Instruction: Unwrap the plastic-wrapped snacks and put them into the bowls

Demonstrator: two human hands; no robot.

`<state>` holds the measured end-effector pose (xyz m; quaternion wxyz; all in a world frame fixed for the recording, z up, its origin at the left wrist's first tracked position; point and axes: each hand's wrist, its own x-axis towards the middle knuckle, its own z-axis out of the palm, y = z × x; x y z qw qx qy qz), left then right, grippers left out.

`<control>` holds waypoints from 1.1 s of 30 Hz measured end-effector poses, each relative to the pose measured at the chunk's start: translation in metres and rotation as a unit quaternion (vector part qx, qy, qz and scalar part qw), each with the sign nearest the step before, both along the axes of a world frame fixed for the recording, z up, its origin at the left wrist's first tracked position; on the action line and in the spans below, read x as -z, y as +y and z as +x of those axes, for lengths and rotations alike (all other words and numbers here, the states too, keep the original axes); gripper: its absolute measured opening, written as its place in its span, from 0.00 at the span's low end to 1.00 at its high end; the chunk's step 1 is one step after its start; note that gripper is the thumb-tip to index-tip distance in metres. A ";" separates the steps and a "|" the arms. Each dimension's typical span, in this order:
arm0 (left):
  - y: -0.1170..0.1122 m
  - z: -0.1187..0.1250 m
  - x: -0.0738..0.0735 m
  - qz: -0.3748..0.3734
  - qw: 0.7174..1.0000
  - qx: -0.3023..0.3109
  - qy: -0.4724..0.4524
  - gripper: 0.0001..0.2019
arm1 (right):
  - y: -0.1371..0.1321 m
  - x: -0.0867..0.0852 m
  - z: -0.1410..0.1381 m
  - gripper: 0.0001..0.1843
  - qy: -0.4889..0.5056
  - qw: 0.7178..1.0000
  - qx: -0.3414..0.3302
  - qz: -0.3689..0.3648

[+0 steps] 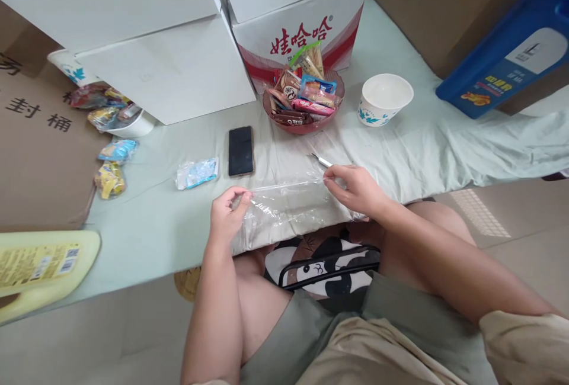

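Note:
A clear plastic zip bag (288, 206) is stretched flat near the front edge of the cloth. The thumb and fingers of my left hand (229, 210) pinch its upper left corner. At the upper right corner, my right hand (355, 188) pinches the bag's edge. Just beyond those right fingers shows a slim white tool with a dark pointed tip (320, 160); its other end is hidden behind the hand, and I cannot tell whether the hand touches it. Nothing is visible inside the bag.
Behind lie a black phone (240, 151), a crumpled clear-and-blue packet (197, 173), a red bowl (302, 127) of wrapped snacks and a white paper bowl (386, 100). Left are a tipped snack cup (137, 125) and a yellow jug (48, 266); right, a blue jug (493, 71). White boxes (178, 71) stand behind.

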<state>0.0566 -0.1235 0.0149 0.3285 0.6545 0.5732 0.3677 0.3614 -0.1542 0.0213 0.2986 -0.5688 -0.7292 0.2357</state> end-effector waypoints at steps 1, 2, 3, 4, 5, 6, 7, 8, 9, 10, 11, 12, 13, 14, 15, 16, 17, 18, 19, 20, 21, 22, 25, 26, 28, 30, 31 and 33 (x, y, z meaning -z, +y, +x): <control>0.000 0.000 0.000 -0.007 1.000 -0.002 -0.016 0.09 | -0.001 -0.001 0.000 0.09 0.006 1.000 0.002 -0.010; 0.000 0.001 0.000 -0.013 0.999 -0.001 -0.034 0.10 | -0.001 -0.001 0.000 0.09 0.012 1.000 0.003 -0.018; 0.001 0.001 0.001 -0.018 0.998 0.000 -0.053 0.10 | -0.002 -0.001 -0.001 0.09 0.016 1.000 0.005 -0.026; 0.002 0.001 0.002 -0.023 0.997 0.000 -0.072 0.11 | -0.002 0.000 -0.001 0.10 0.020 0.999 0.006 -0.033; 0.002 0.000 0.003 -0.026 0.996 -0.002 -0.087 0.11 | -0.002 0.000 -0.002 0.10 0.022 0.999 0.006 -0.038; 0.003 0.000 0.004 -0.029 0.994 -0.006 -0.101 0.12 | -0.002 0.000 -0.003 0.10 0.024 0.999 0.005 -0.042; 0.003 0.000 0.004 -0.031 0.993 -0.009 -0.115 0.12 | -0.002 0.001 -0.003 0.11 0.027 0.999 0.006 -0.044; 0.003 -0.001 0.004 -0.034 0.990 -0.009 -0.135 0.12 | -0.002 0.000 -0.004 0.11 0.032 0.998 0.008 -0.045; 0.002 -0.001 0.004 -0.037 0.986 -0.005 -0.163 0.14 | -0.002 0.000 -0.004 0.10 0.040 0.998 0.012 -0.045; 0.001 -0.001 0.003 -0.042 0.980 0.005 -0.195 0.16 | -0.002 -0.001 -0.004 0.10 0.054 0.997 0.017 -0.046; 0.000 -0.001 0.002 -0.049 0.972 0.017 -0.228 0.18 | -0.002 -0.002 -0.004 0.10 0.073 0.996 0.023 -0.050; -0.001 -0.001 0.000 -0.057 0.964 0.029 -0.258 0.21 | -0.001 -0.003 -0.004 0.10 0.096 0.993 0.029 -0.056; -0.002 0.000 -0.002 -0.064 0.957 0.036 -0.282 0.23 | -0.001 -0.004 -0.003 0.10 0.123 0.990 0.033 -0.065; -0.002 0.000 -0.003 -0.070 0.951 0.035 -0.299 0.23 | -0.001 -0.005 -0.003 0.10 0.152 0.985 0.035 -0.075; -0.002 0.001 -0.004 -0.076 0.947 0.025 -0.310 0.23 | 0.000 -0.005 -0.003 0.11 0.181 0.979 0.035 -0.083; -0.001 0.001 -0.005 -0.079 0.945 0.007 -0.318 0.24 | 0.001 -0.004 -0.002 0.12 0.208 0.973 0.033 -0.090; 0.000 0.001 -0.006 -0.082 0.943 -0.015 -0.323 0.24 | 0.001 -0.003 -0.002 0.15 0.232 0.967 0.028 -0.098; 0.001 0.000 -0.007 -0.084 0.941 -0.038 -0.325 0.24 | 0.002 -0.002 -0.002 0.19 0.250 0.962 0.021 -0.108; 0.002 -0.001 -0.007 -0.086 0.941 -0.058 -0.323 0.25 | 0.003 0.000 -0.002 0.23 0.258 0.958 0.013 -0.123; 0.003 -0.002 -0.006 -0.087 0.941 -0.074 -0.318 0.25 | 0.003 0.001 -0.002 0.25 0.261 0.955 0.005 -0.143; 0.004 -0.003 -0.005 -0.087 0.943 -0.088 -0.308 0.25 | 0.004 0.003 -0.003 0.25 0.261 0.951 -0.001 -0.164; 0.005 -0.004 -0.004 -0.085 0.948 -0.099 -0.292 0.25 | 0.004 0.004 -0.003 0.24 0.264 0.947 -0.002 -0.183; 0.007 -0.005 0.002 -0.086 0.967 -0.115 -0.210 0.21 | 0.004 0.003 -0.006 0.19 0.291 0.933 0.023 -0.211; 0.007 -0.005 0.003 -0.090 0.973 -0.114 -0.181 0.19 | 0.004 0.002 -0.007 0.19 0.302 0.928 0.036 -0.215; 0.007 -0.003 0.005 -0.099 0.979 -0.106 -0.142 0.17 | 0.002 -0.003 -0.007 0.19 0.322 0.917 0.056 -0.228; 0.006 -0.001 0.003 -0.105 0.979 -0.099 -0.144 0.17 | 0.001 -0.008 -0.005 0.20 0.354 0.898 0.054 -0.256; 0.006 -0.001 0.000 -0.111 0.977 -0.095 -0.158 0.17 | 0.001 -0.010 -0.003 0.20 0.379 0.882 0.041 -0.278; 0.005 0.000 -0.005 -0.131 0.967 -0.088 -0.198 0.17 | 0.001 -0.014 0.002 0.21 0.437 0.831 -0.006 -0.345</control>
